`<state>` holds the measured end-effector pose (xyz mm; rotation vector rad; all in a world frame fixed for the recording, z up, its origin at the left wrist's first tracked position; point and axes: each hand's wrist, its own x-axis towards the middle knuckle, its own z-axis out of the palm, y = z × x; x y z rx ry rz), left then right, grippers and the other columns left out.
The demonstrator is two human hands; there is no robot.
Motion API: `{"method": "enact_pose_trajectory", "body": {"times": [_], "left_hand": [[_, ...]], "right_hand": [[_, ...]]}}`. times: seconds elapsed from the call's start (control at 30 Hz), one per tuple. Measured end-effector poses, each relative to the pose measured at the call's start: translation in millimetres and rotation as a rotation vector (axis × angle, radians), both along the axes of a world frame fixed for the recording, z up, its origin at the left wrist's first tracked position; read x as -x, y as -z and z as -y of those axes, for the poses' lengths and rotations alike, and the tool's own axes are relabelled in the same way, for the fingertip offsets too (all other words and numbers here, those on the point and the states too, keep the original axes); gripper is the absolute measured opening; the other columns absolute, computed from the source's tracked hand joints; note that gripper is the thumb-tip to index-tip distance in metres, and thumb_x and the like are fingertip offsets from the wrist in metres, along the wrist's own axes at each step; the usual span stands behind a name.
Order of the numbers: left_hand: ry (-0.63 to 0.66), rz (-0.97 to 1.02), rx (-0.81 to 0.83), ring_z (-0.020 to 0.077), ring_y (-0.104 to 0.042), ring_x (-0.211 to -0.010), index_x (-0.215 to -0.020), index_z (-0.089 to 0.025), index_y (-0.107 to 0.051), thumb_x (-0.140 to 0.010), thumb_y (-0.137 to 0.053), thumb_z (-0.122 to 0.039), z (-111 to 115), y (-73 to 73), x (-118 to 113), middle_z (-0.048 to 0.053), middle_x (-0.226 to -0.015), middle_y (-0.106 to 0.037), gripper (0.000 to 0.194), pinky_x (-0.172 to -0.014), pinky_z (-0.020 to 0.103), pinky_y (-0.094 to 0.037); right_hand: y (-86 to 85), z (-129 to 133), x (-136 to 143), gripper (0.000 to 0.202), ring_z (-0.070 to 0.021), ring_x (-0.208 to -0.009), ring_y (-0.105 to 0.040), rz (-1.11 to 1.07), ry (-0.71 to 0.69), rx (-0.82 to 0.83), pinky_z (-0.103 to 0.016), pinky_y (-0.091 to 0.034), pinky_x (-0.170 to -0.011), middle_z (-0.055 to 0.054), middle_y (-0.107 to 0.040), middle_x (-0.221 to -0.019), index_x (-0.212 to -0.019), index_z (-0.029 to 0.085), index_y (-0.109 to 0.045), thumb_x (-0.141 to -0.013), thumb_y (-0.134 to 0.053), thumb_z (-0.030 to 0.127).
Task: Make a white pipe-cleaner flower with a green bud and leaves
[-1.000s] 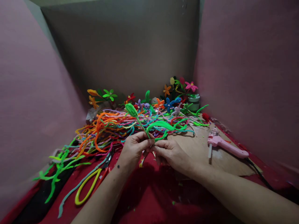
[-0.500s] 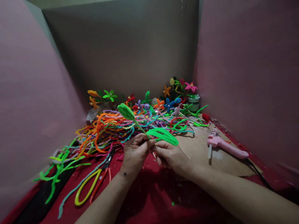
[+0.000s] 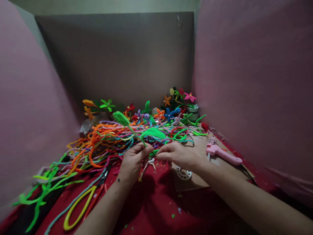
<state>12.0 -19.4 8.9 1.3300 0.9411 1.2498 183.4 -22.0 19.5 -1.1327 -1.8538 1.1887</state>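
Note:
A green pipe-cleaner flower (image 3: 121, 118) with a closed, bud-like head leans up and to the left on its thin stem. My left hand (image 3: 134, 161) pinches that stem low down between thumb and fingers. A bright green looped leaf (image 3: 154, 133) arches rightward from the stem, just above my hands. My right hand (image 3: 177, 155) is closed at the fingertips, beside a short green pipe-cleaner end (image 3: 154, 152) that spans the small gap between my hands. The fingertips hide exactly how that end is gripped.
Behind my hands lies a heap of coloured pipe cleaners (image 3: 107, 140), with finished flowers (image 3: 169, 114) beyond. A pink glue gun (image 3: 223, 154) rests on cardboard (image 3: 195, 186) at right, near a white ring (image 3: 184, 173). Yellow-and-red-handled pliers (image 3: 79, 209) lie at left.
My right hand has moved off the leaf and now pinches lower, slightly apart from my left hand. The leaf now arches higher beside the stem. The view has shifted, showing the white ring.

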Motion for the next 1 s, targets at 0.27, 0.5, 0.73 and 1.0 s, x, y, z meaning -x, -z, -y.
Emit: {"method": "enact_pose_trajectory", "body": {"times": [0.27, 0.5, 0.73, 1.0], "left_hand": [[-0.046, -0.142, -0.003, 0.0062, -0.035, -0.038, -0.048, -0.015, -0.052, -0.067, -0.064, -0.031, 0, -2.6, -6, -0.004, -0.038, -0.043, 0.028, -0.041, 0.02, -0.025], [-0.037, -0.161, 0.005, 0.0061, -0.032, -0.037, -0.052, -0.015, -0.054, -0.066, -0.063, -0.03, 0, 1.0, -5, -0.005, -0.039, -0.04, 0.022, -0.04, 0.02, -0.022], [-0.023, -0.186, -0.018, 0.0058, -0.031, -0.038, -0.053, -0.015, -0.055, -0.067, -0.063, -0.03, -4, 6.0, 0, -0.006, -0.04, -0.038, 0.021, -0.04, 0.02, -0.021], [-0.053, -0.171, 0.005, 0.0047, -0.031, -0.037, -0.053, -0.015, -0.055, -0.062, -0.063, -0.03, -6, 3.6, -2, -0.007, -0.04, -0.038, 0.02, -0.039, 0.019, -0.022]], "right_hand": [[-16.3, -71, -121, 0.018, -0.0231, -0.072, -0.061, 0.982, 0.619, -0.138, -0.027, -0.038, -0.057, -0.017, -0.066, -0.075, -0.071, 0.008, -0.07, -0.069, -0.061, 0.023], [8.9, -101, -135, 0.014, -0.0162, -0.064, -0.06, 1.009, 0.545, -0.058, -0.021, -0.036, -0.051, -0.008, -0.064, -0.065, -0.072, 0.01, -0.071, -0.063, -0.065, 0.019], [13.0, -105, -144, 0.021, -0.0183, -0.07, -0.061, 0.951, 0.618, -0.125, -0.022, -0.037, -0.056, -0.013, -0.067, -0.073, -0.078, 0.007, -0.073, -0.064, -0.058, 0.009], [10.2, -95, -170, 0.017, -0.0184, -0.066, -0.06, 0.758, 0.746, -0.214, -0.024, -0.037, -0.058, -0.009, -0.068, -0.067, -0.07, 0.012, -0.074, -0.063, -0.059, 0.014]]}}
